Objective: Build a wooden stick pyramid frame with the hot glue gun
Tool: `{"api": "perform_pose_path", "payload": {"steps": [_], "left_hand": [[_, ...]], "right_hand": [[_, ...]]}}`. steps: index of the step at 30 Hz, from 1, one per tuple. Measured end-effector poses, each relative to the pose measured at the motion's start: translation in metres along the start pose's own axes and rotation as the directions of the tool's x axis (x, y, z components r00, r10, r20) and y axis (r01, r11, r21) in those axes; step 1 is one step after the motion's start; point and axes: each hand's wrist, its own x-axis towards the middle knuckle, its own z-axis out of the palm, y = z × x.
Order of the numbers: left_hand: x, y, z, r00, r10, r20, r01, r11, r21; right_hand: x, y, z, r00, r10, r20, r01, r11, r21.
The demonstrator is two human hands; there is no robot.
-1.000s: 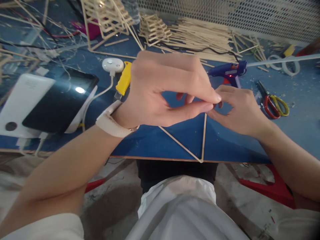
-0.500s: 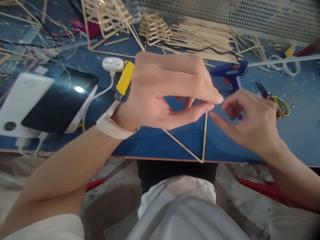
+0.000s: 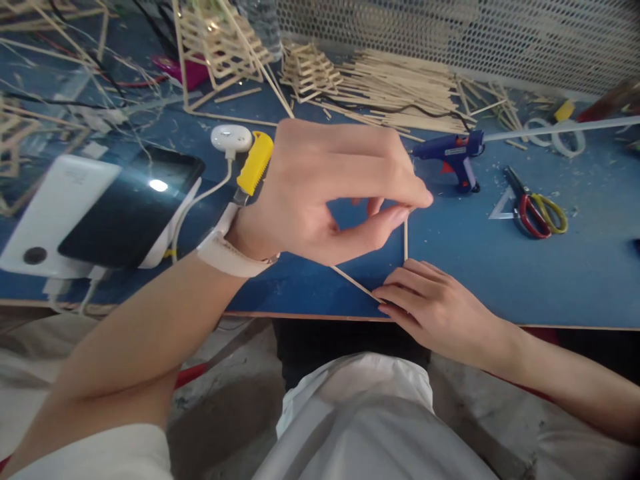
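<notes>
My left hand (image 3: pixel 345 190), wearing a white watch strap, pinches thumb and forefinger together at the upper corner of a thin wooden stick frame (image 3: pixel 405 240). The joint at those fingertips is hidden. Down at the table's front edge, my right hand (image 3: pixel 433 300) closes its fingers over the frame's near corner, so that corner is covered. One stick runs up from there to the left hand's fingertips, and another slants up leftward beneath the left palm. Beyond the left hand lies a blue glue gun (image 3: pixel 453 153) with a long glue stick in its back.
Scissors (image 3: pixel 537 210) and a clear set square (image 3: pixel 503 205) lie to the right. Left are a yellow-handled cutter (image 3: pixel 255 163), white earbud case (image 3: pixel 231 139), phone (image 3: pixel 133 207) and power bank (image 3: pixel 55 213). Loose sticks (image 3: pixel 400 87) and stick structures (image 3: pixel 311 72) line the back.
My right hand has moved down and left from beside the left fingertips onto the frame's near corner. The left hand keeps its pinch. The view has shifted slightly.
</notes>
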Motion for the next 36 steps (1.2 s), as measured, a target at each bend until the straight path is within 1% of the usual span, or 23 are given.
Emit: {"api": "perform_pose_path", "payload": {"steps": [2, 5, 9, 11, 16, 19, 21, 22, 26, 28, 30, 31, 34, 36], "left_hand": [[0.001, -0.001, 0.0, 0.999, 0.046, -0.019, -0.046, 0.999, 0.024], [0.003, -0.007, 0.002, 0.989, 0.14, -0.036, -0.14, 0.99, 0.008], [0.005, -0.012, 0.004, 0.981, 0.192, -0.037, -0.192, 0.981, 0.024], [0.005, -0.011, 0.004, 0.987, 0.16, -0.033, -0.159, 0.986, 0.039], [0.003, -0.004, 0.003, 0.998, 0.026, -0.051, -0.022, 0.996, 0.082], [0.004, 0.002, 0.002, 0.997, -0.076, -0.013, 0.077, 0.989, 0.123], [0.007, 0.004, 0.002, 0.994, -0.105, 0.01, 0.102, 0.984, 0.143], [0.008, 0.004, 0.003, 0.994, -0.103, 0.021, 0.099, 0.984, 0.15], [0.012, 0.001, 0.005, 1.0, -0.02, 0.006, 0.019, 0.973, 0.231], [0.012, -0.001, 0.005, 0.999, 0.035, 0.036, -0.043, 0.957, 0.286], [0.011, -0.001, 0.004, 0.995, 0.062, 0.078, -0.083, 0.951, 0.297], [0.011, 0.0, 0.003, 0.994, 0.061, 0.091, -0.085, 0.953, 0.29], [0.01, 0.003, 0.002, 0.992, -0.001, 0.129, -0.036, 0.959, 0.282], [0.009, 0.003, 0.002, 0.991, 0.0, 0.132, -0.038, 0.956, 0.291]], "right_hand": [[-0.001, 0.004, -0.002, 1.0, 0.001, 0.0, -0.001, 1.0, -0.028], [-0.002, 0.01, -0.006, 1.0, 0.0, 0.016, 0.0, 0.999, -0.049], [-0.003, 0.025, -0.011, 0.999, 0.006, 0.034, -0.006, 1.0, -0.012], [-0.005, 0.035, -0.014, 0.999, 0.016, 0.035, -0.016, 1.0, 0.002], [-0.008, 0.059, -0.021, 0.997, 0.079, 0.026, -0.079, 0.997, 0.0], [-0.008, 0.073, -0.025, 0.995, 0.092, 0.03, -0.092, 0.996, -0.005], [-0.007, 0.081, -0.029, 0.994, 0.104, 0.041, -0.104, 0.994, 0.009], [-0.007, 0.085, -0.031, 0.992, 0.112, 0.05, -0.113, 0.993, 0.023], [-0.005, 0.098, -0.036, 0.989, 0.118, 0.092, -0.126, 0.989, 0.083], [-0.004, 0.104, -0.037, 0.988, 0.105, 0.109, -0.115, 0.989, 0.089], [-0.003, 0.108, -0.037, 0.987, 0.095, 0.126, -0.106, 0.991, 0.082], [-0.003, 0.11, -0.038, 0.987, 0.094, 0.134, -0.104, 0.992, 0.075], [-0.001, 0.117, -0.039, 0.986, 0.093, 0.139, -0.1, 0.994, 0.045], [-0.001, 0.123, -0.039, 0.985, 0.085, 0.15, -0.092, 0.995, 0.035]]}}
